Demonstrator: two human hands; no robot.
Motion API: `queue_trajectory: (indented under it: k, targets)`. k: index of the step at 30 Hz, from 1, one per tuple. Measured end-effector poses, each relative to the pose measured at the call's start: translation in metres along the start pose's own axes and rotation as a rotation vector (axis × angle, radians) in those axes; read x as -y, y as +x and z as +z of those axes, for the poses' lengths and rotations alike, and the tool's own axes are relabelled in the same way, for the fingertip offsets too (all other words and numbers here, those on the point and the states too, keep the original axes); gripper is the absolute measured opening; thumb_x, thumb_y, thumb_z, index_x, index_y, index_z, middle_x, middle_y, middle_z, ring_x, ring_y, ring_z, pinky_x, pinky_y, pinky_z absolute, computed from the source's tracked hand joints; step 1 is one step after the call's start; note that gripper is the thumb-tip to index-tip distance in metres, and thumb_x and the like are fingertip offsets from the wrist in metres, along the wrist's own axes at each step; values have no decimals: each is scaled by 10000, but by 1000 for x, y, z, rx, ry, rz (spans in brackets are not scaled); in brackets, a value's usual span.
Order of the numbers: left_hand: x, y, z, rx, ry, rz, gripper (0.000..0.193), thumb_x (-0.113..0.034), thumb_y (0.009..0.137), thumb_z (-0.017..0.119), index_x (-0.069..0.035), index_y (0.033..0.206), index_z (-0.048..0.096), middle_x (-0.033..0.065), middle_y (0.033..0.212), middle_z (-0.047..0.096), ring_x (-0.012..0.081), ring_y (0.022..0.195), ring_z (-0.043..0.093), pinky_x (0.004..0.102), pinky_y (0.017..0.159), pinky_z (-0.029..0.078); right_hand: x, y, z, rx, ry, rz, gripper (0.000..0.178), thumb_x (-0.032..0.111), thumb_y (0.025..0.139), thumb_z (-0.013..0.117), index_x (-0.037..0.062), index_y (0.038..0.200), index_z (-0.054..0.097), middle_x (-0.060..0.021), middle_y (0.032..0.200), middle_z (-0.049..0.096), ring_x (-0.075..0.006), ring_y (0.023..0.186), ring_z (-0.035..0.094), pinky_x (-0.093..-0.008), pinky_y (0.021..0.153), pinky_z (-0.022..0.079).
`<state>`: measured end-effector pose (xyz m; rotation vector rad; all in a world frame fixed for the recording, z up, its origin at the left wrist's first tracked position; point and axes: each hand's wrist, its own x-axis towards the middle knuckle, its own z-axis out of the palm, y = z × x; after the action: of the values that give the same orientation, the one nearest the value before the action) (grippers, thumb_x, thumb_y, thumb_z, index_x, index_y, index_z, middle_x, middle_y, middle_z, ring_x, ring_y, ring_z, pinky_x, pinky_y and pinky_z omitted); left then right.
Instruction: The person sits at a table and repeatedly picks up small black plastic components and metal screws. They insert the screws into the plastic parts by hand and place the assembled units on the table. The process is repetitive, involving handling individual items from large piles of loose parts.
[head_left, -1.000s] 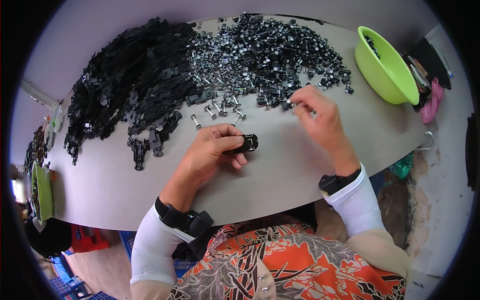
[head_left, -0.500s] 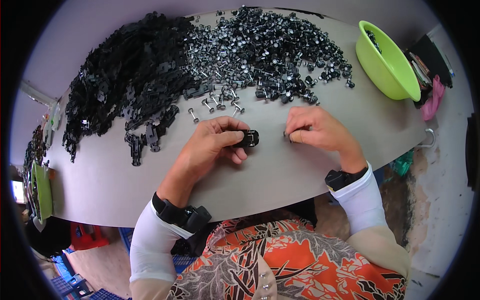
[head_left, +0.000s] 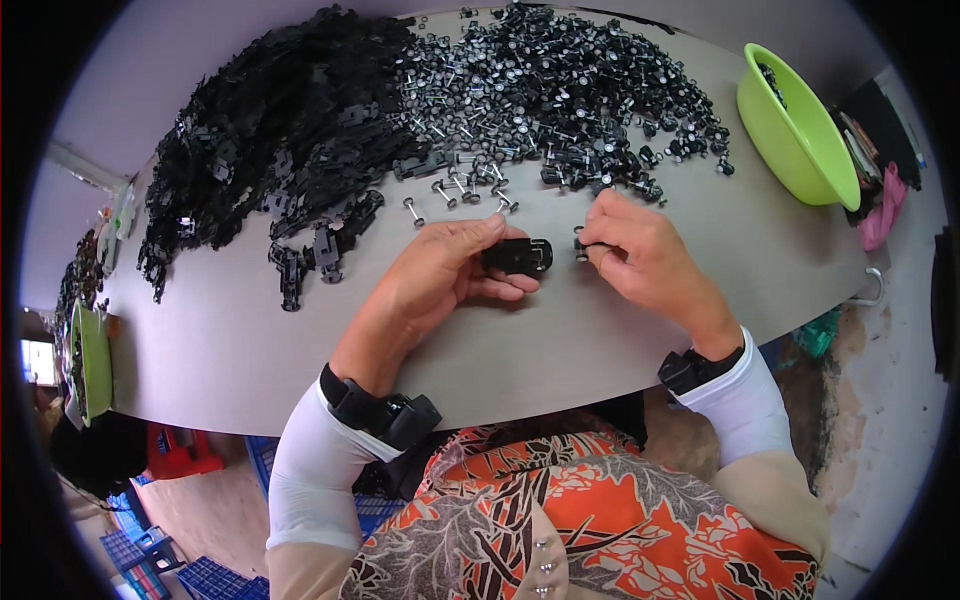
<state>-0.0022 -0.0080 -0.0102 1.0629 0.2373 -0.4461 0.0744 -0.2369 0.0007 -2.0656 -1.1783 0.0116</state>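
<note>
My left hand [head_left: 450,265] is closed on a black plastic toy car chassis [head_left: 517,257], which lies flat across the fingers with the thumb at its upper edge. To the right, my right hand [head_left: 640,250] pinches a small wheel axle [head_left: 580,243] by its fingertips, a short gap away from the chassis. Several loose wheel axles [head_left: 460,190], metal rods with black wheels at the ends, lie just beyond my left hand. A large heap of black chassis [head_left: 270,130] covers the far left, and a heap of wheel axles [head_left: 560,90] spreads beside it.
A lime green basin [head_left: 800,140] with some parts inside stands at the right of the grey table [head_left: 240,370]. Another green basin [head_left: 92,360] sits at the left edge. Pink plastic [head_left: 882,210] hangs at the far right. A few chassis [head_left: 325,252] lie near my left forearm.
My left thumb has shifted from the chassis's face to its upper edge, and more of the chassis shows. My right hand has turned, bringing the pinched axle into clearer sight.
</note>
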Motion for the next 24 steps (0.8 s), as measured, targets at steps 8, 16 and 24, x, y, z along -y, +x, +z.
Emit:
queue_trajectory:
  k: [8, 16, 24]
  targets:
    - [8, 3, -13, 142, -261, -4, 323, -206, 961, 478, 85, 1059, 578, 206, 1020, 637, 332, 889, 661, 412, 791, 575, 22, 20, 40, -93, 44, -213, 163, -81, 700, 598, 7, 838, 608, -81, 871, 526, -240, 650, 581, -332, 557, 473]
    - [11, 2, -9, 117, -235, 40, 224, -157, 936, 536, 51, 989, 599, 181, 974, 651, 285, 854, 674, 369, 769, 577, 25, 19, 39, -143, 44, -182, 157, -92, 681, 573, 7, 802, 590, -101, 845, 504, -267, 631, 569, -360, 533, 460]
    - [17, 2, -5, 96, -30, 89, 202, -152, 940, 525, 37, 925, 593, 133, 904, 643, 223, 806, 661, 330, 758, 572, 34, 18, 35, -12, -33, -161, 163, -91, 672, 537, 28, 783, 541, -115, 831, 502, -313, 640, 568, -398, 526, 456]
